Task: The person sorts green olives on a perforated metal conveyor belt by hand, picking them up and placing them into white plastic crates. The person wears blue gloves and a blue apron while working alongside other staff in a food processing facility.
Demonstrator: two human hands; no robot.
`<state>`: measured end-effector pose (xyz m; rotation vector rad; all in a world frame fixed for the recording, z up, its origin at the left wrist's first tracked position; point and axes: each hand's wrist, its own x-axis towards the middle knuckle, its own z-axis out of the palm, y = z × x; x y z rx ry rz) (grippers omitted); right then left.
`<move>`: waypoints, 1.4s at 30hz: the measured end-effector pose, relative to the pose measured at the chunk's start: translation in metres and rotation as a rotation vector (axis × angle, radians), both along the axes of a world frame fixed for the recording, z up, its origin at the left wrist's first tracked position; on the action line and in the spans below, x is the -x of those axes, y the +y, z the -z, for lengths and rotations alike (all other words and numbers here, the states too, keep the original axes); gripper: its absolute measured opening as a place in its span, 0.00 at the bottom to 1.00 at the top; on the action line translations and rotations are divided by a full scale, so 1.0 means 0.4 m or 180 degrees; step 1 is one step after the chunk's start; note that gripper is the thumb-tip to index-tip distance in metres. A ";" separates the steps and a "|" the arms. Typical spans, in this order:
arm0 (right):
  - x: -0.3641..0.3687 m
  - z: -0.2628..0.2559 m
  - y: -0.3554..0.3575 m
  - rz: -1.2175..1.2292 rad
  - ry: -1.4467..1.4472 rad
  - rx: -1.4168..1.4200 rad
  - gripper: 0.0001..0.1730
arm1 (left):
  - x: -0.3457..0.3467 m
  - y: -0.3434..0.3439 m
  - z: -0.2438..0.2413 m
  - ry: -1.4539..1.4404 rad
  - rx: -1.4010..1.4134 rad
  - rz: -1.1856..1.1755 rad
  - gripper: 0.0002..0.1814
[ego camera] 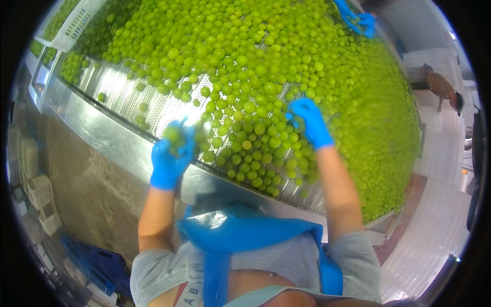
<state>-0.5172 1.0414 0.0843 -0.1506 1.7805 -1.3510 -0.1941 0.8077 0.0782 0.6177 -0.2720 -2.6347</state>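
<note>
My left hand [170, 159], in a blue glove, is over the near metal edge of the conveyor. A round green fruit [172, 134] sits between its thumb and fingers, slightly blurred. My right hand [311, 122], gloved the same way, reaches palm down into the fruit with its fingers curled; what lies under the fingertips is hidden. Between both hands, loose green fruits [249, 136] lie scattered over perforated metal slats [126, 86]. One fruit [246, 144] among them is more yellow.
A dense mass of green fruit [378, 126] covers the right side. Another person's blue-gloved hand [362, 23] is at the far edge. A white crate [73, 28] sits at upper left. A smooth steel rim [103, 128] borders the conveyor. Another person [441, 86] is farther right.
</note>
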 end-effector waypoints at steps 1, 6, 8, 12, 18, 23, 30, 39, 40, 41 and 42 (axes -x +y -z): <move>-0.055 -0.012 0.048 0.0703 -0.0541 0.0566 0.14 | 0.060 -0.018 -0.005 -0.0231 0.0396 0.0130 0.35; -0.320 0.042 0.329 0.1089 -0.0777 0.0837 0.15 | 0.399 -0.119 0.012 -0.1193 0.3227 0.0876 0.22; -0.418 0.030 0.386 0.0576 -0.0137 -0.0033 0.16 | 0.537 -0.136 -0.023 -0.1552 0.2991 0.1704 0.22; -0.507 0.030 0.425 0.1237 -0.1438 0.1114 0.16 | 0.759 -0.100 0.134 -0.1907 0.6295 0.1188 0.17; -0.543 -0.027 0.360 0.2193 -0.2252 0.1715 0.14 | 0.864 -0.036 0.171 -0.2371 0.6919 0.2334 0.13; -0.583 -0.034 0.313 0.2132 -0.2317 0.1822 0.15 | 0.848 -0.046 0.182 -0.2030 0.6913 0.2295 0.14; -0.664 -0.113 0.263 0.2405 -0.2008 0.1492 0.14 | 0.610 -0.052 0.019 -0.1170 0.3662 0.1932 0.21; -0.619 -0.089 0.165 0.1686 -0.2003 0.1413 0.16 | 0.105 -0.044 -0.010 -0.1536 0.2172 0.1972 0.19; -0.603 -0.060 0.150 0.1236 -0.2043 0.1764 0.15 | 0.079 -0.062 -0.036 -0.1565 0.2389 0.1690 0.20; -0.603 -0.053 0.139 0.1172 -0.2017 0.1698 0.16 | 0.053 -0.071 -0.028 -0.1848 0.3171 0.1258 0.20; -0.604 -0.049 0.117 0.1096 -0.1998 0.1654 0.16 | 0.033 -0.094 -0.075 -0.2140 0.3877 0.1238 0.20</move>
